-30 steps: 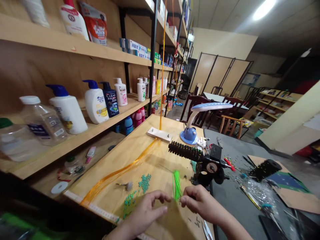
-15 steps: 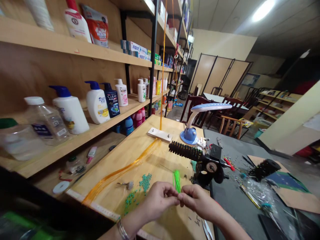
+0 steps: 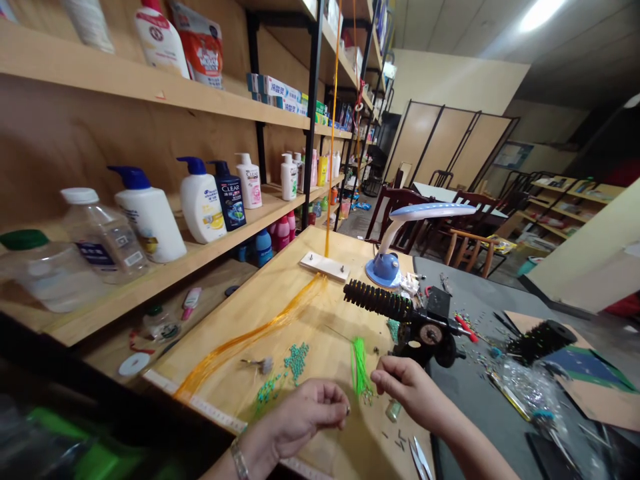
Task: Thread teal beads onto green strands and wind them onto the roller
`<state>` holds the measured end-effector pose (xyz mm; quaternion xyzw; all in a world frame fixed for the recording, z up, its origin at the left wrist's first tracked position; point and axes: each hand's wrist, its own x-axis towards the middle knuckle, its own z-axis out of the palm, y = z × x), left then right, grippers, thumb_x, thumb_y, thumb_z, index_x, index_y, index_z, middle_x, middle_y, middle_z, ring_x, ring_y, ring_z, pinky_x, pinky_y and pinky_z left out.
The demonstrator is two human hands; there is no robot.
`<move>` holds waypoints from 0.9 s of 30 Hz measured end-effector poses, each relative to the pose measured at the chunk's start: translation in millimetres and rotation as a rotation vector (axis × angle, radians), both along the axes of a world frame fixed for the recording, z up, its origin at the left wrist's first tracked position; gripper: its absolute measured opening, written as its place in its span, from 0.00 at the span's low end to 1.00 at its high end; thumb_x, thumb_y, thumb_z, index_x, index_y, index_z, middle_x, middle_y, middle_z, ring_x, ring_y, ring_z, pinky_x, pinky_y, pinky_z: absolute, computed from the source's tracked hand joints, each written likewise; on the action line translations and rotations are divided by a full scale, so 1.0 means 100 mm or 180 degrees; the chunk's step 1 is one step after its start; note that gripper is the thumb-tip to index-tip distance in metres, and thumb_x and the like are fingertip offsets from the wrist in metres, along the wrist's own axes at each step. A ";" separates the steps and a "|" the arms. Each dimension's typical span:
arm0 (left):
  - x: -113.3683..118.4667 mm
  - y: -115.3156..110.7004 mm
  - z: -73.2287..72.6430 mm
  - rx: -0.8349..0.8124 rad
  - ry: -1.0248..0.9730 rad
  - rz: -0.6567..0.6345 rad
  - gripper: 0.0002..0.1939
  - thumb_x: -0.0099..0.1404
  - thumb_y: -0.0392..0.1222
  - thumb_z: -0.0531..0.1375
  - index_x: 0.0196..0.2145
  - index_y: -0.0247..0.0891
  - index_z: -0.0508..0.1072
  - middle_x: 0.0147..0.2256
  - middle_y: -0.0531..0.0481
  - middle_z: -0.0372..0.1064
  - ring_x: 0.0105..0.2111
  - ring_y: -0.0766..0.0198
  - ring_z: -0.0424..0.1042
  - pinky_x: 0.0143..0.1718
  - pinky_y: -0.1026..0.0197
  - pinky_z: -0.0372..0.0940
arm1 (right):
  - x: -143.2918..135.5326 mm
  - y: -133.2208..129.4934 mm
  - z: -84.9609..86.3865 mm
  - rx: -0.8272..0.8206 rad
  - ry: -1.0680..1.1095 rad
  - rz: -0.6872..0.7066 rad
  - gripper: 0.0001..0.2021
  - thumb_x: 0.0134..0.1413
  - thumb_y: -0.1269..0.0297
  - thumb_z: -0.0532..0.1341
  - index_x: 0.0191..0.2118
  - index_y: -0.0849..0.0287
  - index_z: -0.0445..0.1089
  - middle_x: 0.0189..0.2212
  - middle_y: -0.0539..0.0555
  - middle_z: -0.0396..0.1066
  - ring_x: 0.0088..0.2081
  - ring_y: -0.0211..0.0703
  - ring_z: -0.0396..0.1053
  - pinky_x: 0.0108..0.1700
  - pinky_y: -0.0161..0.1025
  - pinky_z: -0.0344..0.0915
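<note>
My left hand (image 3: 319, 408) is closed in a pinch over the near part of the wooden tabletop. A tiny dark piece (image 3: 348, 411) shows at its fingertips, too small to name. To its right, my right hand (image 3: 407, 388) is closed, thumb against forefinger; what it pinches, if anything, is hidden. Beside the right fingertips lies a bundle of bright green threads (image 3: 359, 367). Loose small beads show at the bundle's near end. A small clear vial (image 3: 393, 411) lies below the right hand. Turquoise beads (image 3: 297, 360) and green beads (image 3: 267, 392) are scattered beyond the left hand.
Orange threads (image 3: 255, 330) run from a screwed-down white bar (image 3: 325, 265) to the left table edge. A black threaded-rod device (image 3: 423, 327) and a blue lamp (image 3: 384, 269) stand behind. Scissors (image 3: 420, 459) lie near the front. Shelves (image 3: 220, 250) with bottles line the left.
My hands, fingertips together before, have moved apart: the left to the lower left, the right slightly up and right. The vial and the bundle's near end now show. The whole view has shifted slightly.
</note>
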<state>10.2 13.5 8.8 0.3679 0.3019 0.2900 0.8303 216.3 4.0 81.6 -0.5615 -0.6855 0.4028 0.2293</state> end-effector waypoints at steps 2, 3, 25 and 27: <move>-0.02 -0.02 -0.03 -0.0102 -0.0011 0.0026 0.17 0.40 0.43 0.75 0.24 0.32 0.75 0.21 0.54 0.67 0.23 0.71 0.65 0.29 0.66 0.55 | 0.01 0.01 -0.01 -0.0030 0.0034 -0.0016 0.22 0.55 0.44 0.55 0.22 0.58 0.63 0.19 0.46 0.58 0.24 0.37 0.56 0.27 0.34 0.52; -0.02 -0.02 -0.04 -0.0147 -0.0017 0.0032 0.18 0.40 0.43 0.75 0.24 0.32 0.74 0.21 0.54 0.67 0.23 0.71 0.65 0.28 0.66 0.55 | 0.02 0.01 -0.01 -0.0034 0.0039 -0.0035 0.23 0.54 0.43 0.55 0.22 0.59 0.63 0.19 0.46 0.58 0.23 0.37 0.56 0.27 0.34 0.52; 0.03 -0.02 0.36 0.1301 0.0273 -0.0229 0.06 0.58 0.38 0.59 0.34 0.34 0.73 0.31 0.47 0.75 0.36 0.59 0.72 0.43 0.57 0.61 | -0.10 -0.08 -0.02 -0.0507 0.0382 0.0104 0.30 0.53 0.36 0.53 0.21 0.61 0.66 0.15 0.43 0.52 0.19 0.32 0.48 0.21 0.32 0.44; 0.09 -0.02 0.42 0.1739 0.0564 -0.0069 0.03 0.58 0.38 0.61 0.31 0.35 0.72 0.28 0.49 0.73 0.33 0.59 0.72 0.40 0.58 0.62 | -0.10 -0.09 -0.02 -0.0665 0.0447 0.0150 0.30 0.56 0.37 0.50 0.23 0.62 0.68 0.14 0.44 0.55 0.17 0.31 0.49 0.19 0.31 0.45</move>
